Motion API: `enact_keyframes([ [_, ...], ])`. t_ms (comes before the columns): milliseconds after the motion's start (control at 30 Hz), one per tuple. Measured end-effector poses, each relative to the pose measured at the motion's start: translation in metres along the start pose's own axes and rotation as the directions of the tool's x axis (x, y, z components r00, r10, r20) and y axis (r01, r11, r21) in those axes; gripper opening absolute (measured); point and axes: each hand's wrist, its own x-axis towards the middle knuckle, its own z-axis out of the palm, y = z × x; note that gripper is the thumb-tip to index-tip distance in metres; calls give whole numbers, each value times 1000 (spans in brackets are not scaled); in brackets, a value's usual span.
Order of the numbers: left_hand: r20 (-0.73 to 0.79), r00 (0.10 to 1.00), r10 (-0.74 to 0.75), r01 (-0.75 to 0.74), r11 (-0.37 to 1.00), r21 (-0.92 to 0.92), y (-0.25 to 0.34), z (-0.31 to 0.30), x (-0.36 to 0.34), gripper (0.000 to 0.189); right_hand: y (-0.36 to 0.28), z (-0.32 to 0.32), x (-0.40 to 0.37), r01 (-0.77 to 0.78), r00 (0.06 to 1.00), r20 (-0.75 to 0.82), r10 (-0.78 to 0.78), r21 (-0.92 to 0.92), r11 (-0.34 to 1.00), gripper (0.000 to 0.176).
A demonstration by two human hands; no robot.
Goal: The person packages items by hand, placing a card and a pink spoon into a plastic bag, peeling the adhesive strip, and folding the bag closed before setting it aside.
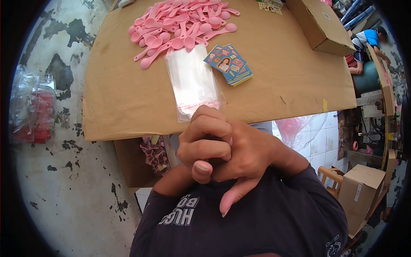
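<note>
In front of my chest, just past the table's near edge, my two hands are pressed together. The curled fingers of my left hand (203, 141) close over the front of my right hand (250, 150). My right thumb points down and away, while the other right fingers are hidden. No object shows in either hand, though the space between the palms is out of sight. Right behind my knuckles lies a stack of clear plastic bags (188, 77) with pinkish seal strips. Beside it sits a fanned pile of blue printed cards (231, 64). A heap of pink plastic spoons (184, 25) lies beyond.
Brown paper covers the table (128, 94). A cardboard box (319, 25) stands at its back right. Under the near edge, an open carton (132, 162) holds more pink pieces. Plastic packs (36, 107) lie on the left floor. At far right, another person (368, 43) bends forward.
</note>
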Motion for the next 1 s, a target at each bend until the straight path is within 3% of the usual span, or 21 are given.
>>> enact_keyframes([
  [100, -5, 1000, -15, 14, 1000, -8, 1, 0, 0, 57, 4, -4, 6, 102, 993, -50, -108, -111, 989, 63],
  [233, -14, 1000, -12, 12, 1000, -12, 0, 1, -1, 58, 1, -6, 2, 23, 999, 52, -17, -126, 992, 61],
  [300, -16, 1000, -8, 8, 1000, -16, -1, 1, -1, 59, 6, -1, 4, 94, 993, -64, -101, -110, 990, 60],
  [400, -32, 999, -3, 3, 1000, -18, -2, 2, -2, 59, 11, 3, 5, 138, 982, -116, -152, -119, 983, 60],
  [500, -39, 999, 29, -30, 999, -14, -4, 2, -4, 59, 2, -6, 1, 39, 999, 18, -37, -149, 988, 60],
  [600, -80, 995, 55, -54, 998, 19, -7, 8, -5, 58, 6, -1, -2, 66, 997, -35, -70, -111, 992, 59],
  [667, -286, 943, 173, -184, 983, -13, -14, 15, 0, 53, 0, -7, 0, 53, 999, -3, -54, -111, 992, 57],
  [800, -230, 959, 167, -163, 986, 37, -10, 11, 4, 54, 1, -6, 5, 69, 997, -14, -71, -118, 991, 56],
  [867, -44, 998, 48, -46, 998, 42, -4, 5, 1, 62, 0, -10, 4, 32, 998, 48, -27, -117, 993, 56],
  [900, -43, 998, 48, -46, 998, 41, -4, 5, 0, 62, -1, -11, 4, -4, 994, 110, 17, -118, 993, 55],
  [1000, -36, 999, 24, -23, 999, 27, -4, 5, 0, 63, -2, -11, 6, -1, 997, 82, 10, -110, 994, 56],
])
